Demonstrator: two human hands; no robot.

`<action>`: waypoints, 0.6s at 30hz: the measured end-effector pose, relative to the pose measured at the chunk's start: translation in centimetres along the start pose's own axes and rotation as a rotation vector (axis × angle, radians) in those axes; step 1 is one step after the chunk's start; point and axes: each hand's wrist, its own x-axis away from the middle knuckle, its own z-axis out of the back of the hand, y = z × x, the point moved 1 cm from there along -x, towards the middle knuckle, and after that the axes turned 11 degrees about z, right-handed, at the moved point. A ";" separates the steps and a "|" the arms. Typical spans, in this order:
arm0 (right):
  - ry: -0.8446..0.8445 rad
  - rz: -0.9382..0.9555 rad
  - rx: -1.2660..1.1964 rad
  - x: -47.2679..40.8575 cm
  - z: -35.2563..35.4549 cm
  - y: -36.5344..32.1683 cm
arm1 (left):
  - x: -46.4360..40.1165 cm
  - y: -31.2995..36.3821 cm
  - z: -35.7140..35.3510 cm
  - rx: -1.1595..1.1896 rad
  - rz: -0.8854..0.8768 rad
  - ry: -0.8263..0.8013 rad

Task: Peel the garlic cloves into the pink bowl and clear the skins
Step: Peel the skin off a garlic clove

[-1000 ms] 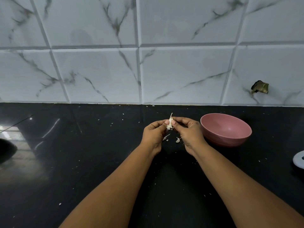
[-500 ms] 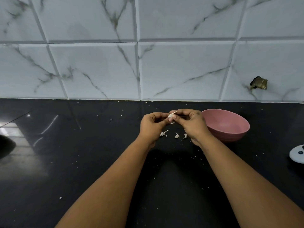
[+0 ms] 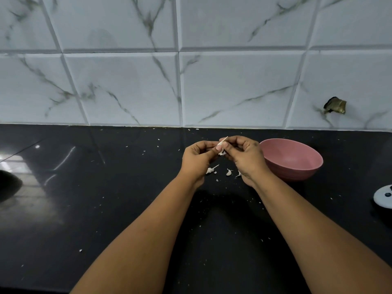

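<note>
Landmark: pink bowl (image 3: 291,159).
Garlic clove (image 3: 222,147): a second ago it stands upright between the fingertips left of the pink bowl, with a tall strip of skin above it; now it sits lower in the pinch, with only a short sliver angled up toward the bowl side.
Left hand (image 3: 198,159): pinch is tighter, thumb now pressed onto the clove.
Right hand (image 3: 244,158): now overlaps the near-left rim of the pink bowl; earlier a gap shows between them.
Skins (image 3: 229,172): two pieces lie on the counter left of the pink bowl a second ago; now three lie there, the newest just under the right hand.
</note>
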 end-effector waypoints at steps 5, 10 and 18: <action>0.073 -0.096 -0.209 0.1 -0.3 -0.1 | 0.0 0.3 0.1 0.074 0.015 -0.025; 0.015 -0.068 -0.145 0.1 0.0 -0.4 | -0.3 0.1 0.3 0.032 0.058 -0.055; 0.050 -0.002 -0.010 0.0 0.0 0.3 | -0.2 -0.3 -0.4 0.032 0.095 -0.072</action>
